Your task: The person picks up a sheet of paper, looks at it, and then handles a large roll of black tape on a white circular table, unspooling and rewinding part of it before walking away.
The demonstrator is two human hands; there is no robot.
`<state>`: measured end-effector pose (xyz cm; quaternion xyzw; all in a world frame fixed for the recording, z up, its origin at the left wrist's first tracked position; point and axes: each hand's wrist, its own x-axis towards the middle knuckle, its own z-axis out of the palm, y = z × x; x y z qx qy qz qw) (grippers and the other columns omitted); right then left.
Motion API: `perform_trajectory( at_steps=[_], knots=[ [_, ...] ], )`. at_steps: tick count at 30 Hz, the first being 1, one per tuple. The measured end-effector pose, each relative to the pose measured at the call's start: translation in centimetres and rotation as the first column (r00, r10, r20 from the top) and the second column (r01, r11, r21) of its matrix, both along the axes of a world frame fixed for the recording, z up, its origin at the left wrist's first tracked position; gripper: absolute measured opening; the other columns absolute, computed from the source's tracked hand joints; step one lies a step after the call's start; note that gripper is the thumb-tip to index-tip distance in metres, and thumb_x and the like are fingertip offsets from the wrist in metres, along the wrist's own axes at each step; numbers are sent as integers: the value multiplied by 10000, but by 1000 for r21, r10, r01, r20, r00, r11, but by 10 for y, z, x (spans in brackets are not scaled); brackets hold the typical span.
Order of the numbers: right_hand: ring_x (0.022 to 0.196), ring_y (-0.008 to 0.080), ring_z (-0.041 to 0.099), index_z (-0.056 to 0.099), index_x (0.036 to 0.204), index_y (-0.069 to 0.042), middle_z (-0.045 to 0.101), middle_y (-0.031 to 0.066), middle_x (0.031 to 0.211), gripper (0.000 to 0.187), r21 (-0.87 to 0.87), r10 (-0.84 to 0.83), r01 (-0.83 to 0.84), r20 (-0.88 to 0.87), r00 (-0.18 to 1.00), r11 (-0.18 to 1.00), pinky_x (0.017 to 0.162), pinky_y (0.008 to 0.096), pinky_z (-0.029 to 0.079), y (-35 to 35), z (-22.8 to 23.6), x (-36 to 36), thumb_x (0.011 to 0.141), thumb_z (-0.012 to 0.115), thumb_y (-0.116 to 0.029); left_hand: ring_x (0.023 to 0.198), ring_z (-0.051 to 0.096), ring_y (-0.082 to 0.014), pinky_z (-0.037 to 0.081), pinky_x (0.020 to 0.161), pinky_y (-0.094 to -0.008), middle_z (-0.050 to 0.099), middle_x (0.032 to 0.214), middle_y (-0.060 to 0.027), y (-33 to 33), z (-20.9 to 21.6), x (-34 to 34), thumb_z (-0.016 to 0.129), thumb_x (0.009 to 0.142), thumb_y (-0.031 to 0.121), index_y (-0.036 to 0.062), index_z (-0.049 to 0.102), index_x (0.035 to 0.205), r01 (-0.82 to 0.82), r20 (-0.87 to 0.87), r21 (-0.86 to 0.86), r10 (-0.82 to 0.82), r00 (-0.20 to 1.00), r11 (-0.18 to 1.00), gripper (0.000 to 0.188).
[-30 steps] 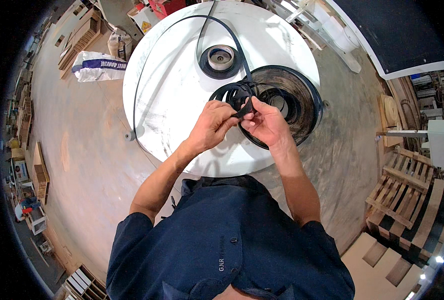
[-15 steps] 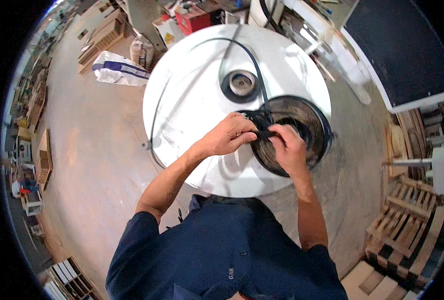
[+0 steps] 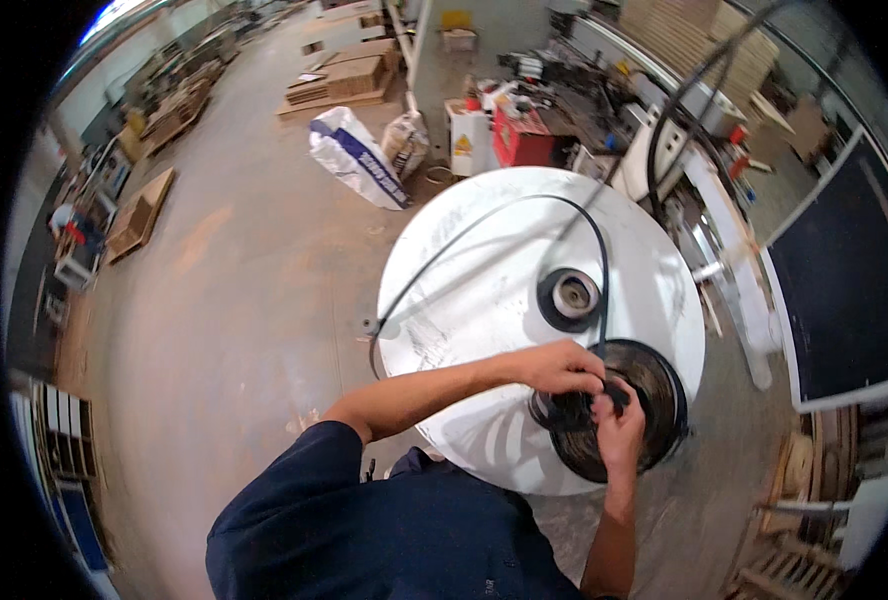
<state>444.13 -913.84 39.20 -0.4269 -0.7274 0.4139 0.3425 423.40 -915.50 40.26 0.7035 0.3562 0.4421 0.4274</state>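
While the right hand [image 3: 620, 428] pinches a narrow black strip [image 3: 617, 396] above a large round dark reel [image 3: 660, 425], the left hand [image 3: 567, 368] curls just beside that strip, fingertips bunched; whether they grip it cannot be told. Beneath lies a round white tabletop [image 3: 444, 365].

Over the near right of a round white tabletop [image 3: 444, 340], the right hand [image 3: 620, 412] pinches black strip [image 3: 618, 396], the left hand [image 3: 564, 367] curled beside it; a large dark coil [image 3: 667, 437] lies beneath, a smaller coil [image 3: 554, 305] farther off
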Motion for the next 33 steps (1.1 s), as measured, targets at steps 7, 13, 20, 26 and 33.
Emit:
perform_trajectory(
  at_steps=[7,13,20,26,33],
  knots=[
    [798,223,596,589,1099,14,625,114,947,256,526,-41,-175,374,927,832,679,348,490,-1,22,-2,887,616,-128,652,561,-177,439,621,-331,613,717,-100,5,-1,10,630,844,208,0,621,885,31,80,-20,-29,996,999,212],
    [661,69,544,601,1051,1,624,23,844,161,-353,-118,-5,-326,938,935,588,236,469,12,-3,1,914,568,-77,700,528,-145,434,642,-324,578,732,-64,14,-20,-4,627,859,234,-1,600,962,99,332,-147,-46,942,984,259],
    [810,276,603,592,1072,14,587,134,864,220,614,0,-208,320,947,761,653,296,483,8,16,7,895,573,-116,773,607,-281,458,694,-391,613,823,-198,9,-18,13,627,851,267,18,605,999,30,-111,157,-13,994,987,290],
    [790,115,569,610,1095,4,605,70,971,330,-349,13,-34,-64,998,936,642,252,458,15,10,1,833,682,-183,830,592,-79,494,734,-264,663,907,-22,15,-21,-12,622,891,155,17,624,1090,-90,39,-254,103,994,963,242],
    [824,366,606,611,1078,-87,613,132,935,287,382,75,-160,228,971,910,686,409,495,20,30,4,808,670,-165,727,607,-213,470,684,-328,640,836,-154,17,11,3,638,852,152,7,616,1088,-38,-262,-108,9,965,993,277]
  ],
)
